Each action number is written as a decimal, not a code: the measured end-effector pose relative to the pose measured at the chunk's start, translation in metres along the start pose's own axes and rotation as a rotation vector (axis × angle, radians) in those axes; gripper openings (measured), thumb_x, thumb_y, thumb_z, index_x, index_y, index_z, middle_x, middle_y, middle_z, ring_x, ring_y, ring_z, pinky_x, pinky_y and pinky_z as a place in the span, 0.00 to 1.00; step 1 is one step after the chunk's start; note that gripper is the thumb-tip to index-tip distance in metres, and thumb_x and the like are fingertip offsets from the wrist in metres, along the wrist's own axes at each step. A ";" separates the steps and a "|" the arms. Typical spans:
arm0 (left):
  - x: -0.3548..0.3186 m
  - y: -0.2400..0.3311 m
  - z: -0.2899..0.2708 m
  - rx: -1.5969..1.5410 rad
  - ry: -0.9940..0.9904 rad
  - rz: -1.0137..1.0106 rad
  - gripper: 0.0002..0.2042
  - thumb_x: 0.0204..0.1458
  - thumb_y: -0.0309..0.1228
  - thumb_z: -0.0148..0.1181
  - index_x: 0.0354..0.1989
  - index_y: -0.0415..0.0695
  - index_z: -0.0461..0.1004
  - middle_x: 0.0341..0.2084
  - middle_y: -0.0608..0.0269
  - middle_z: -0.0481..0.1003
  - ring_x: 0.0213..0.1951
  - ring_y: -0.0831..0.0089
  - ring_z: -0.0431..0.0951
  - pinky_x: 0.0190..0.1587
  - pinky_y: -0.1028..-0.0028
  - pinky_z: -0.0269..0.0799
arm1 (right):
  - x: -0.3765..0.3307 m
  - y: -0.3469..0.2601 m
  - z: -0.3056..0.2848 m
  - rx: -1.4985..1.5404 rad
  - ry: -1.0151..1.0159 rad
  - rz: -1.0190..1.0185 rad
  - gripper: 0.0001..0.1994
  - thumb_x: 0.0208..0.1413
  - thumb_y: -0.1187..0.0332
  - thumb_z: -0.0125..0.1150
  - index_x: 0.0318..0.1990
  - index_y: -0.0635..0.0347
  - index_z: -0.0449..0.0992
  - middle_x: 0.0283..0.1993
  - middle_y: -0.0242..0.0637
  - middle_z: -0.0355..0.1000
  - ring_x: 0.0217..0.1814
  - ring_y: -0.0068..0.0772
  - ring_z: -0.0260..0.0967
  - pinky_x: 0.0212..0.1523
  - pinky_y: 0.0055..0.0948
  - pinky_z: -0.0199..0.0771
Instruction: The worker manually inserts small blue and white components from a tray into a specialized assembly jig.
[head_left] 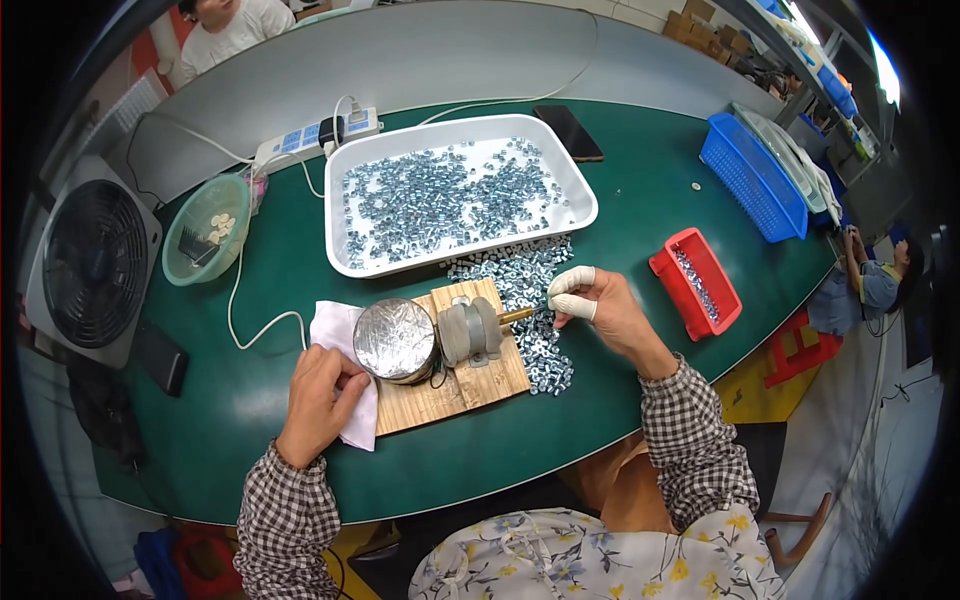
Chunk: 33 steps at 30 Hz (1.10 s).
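left hand (318, 398) flat, released on white cloth (340, 335) by wooden board (455, 385) | right hand (600, 310) pinching small nut at spindle (517, 316) | near table (250, 400) front edge

- Left hand (318, 400) rests on a white cloth (345, 345), lower left of centre.
- Right hand (600, 310) pinches above loose nuts (525, 290), centre right.

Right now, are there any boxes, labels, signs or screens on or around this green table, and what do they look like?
Phone: far side of the table behind the white tray, flat black rectangle, screen dark.
Second dark flat device: table's left edge, black slab, possibly a phone.
Cardboard boxes: stacked beyond the table, top right, brown.
No labels or signs clear enough to make out.
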<state>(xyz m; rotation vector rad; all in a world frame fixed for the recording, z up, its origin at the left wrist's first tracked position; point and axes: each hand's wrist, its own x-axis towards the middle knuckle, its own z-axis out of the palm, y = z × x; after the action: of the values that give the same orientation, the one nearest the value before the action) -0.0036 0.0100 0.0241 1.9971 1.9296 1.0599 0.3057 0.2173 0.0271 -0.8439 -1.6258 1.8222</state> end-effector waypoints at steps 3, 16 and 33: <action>0.000 0.001 0.000 -0.003 -0.004 -0.005 0.07 0.45 0.22 0.63 0.25 0.40 0.69 0.21 0.61 0.67 0.27 0.64 0.64 0.32 0.68 0.60 | 0.000 0.001 0.002 0.029 -0.017 0.014 0.05 0.53 0.79 0.61 0.38 0.67 0.76 0.36 0.36 0.73 0.34 0.27 0.75 0.39 0.26 0.79; 0.002 0.000 0.004 0.062 0.052 0.030 0.07 0.45 0.23 0.63 0.25 0.41 0.69 0.21 0.64 0.68 0.28 0.65 0.64 0.35 0.68 0.59 | 0.000 0.003 0.005 -0.025 -0.038 -0.037 0.05 0.53 0.80 0.62 0.37 0.68 0.76 0.36 0.39 0.74 0.33 0.30 0.76 0.37 0.26 0.80; 0.003 0.002 -0.004 -0.005 -0.044 0.025 0.06 0.45 0.24 0.63 0.25 0.42 0.70 0.20 0.64 0.68 0.27 0.67 0.64 0.34 0.70 0.58 | 0.003 0.012 0.005 -0.100 -0.070 -0.149 0.05 0.53 0.81 0.60 0.37 0.67 0.75 0.38 0.40 0.74 0.36 0.30 0.76 0.39 0.25 0.79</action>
<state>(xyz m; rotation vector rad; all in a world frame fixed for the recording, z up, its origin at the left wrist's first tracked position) -0.0045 0.0113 0.0295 2.0291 1.8831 1.0168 0.3000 0.2150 0.0147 -0.6877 -1.7864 1.6967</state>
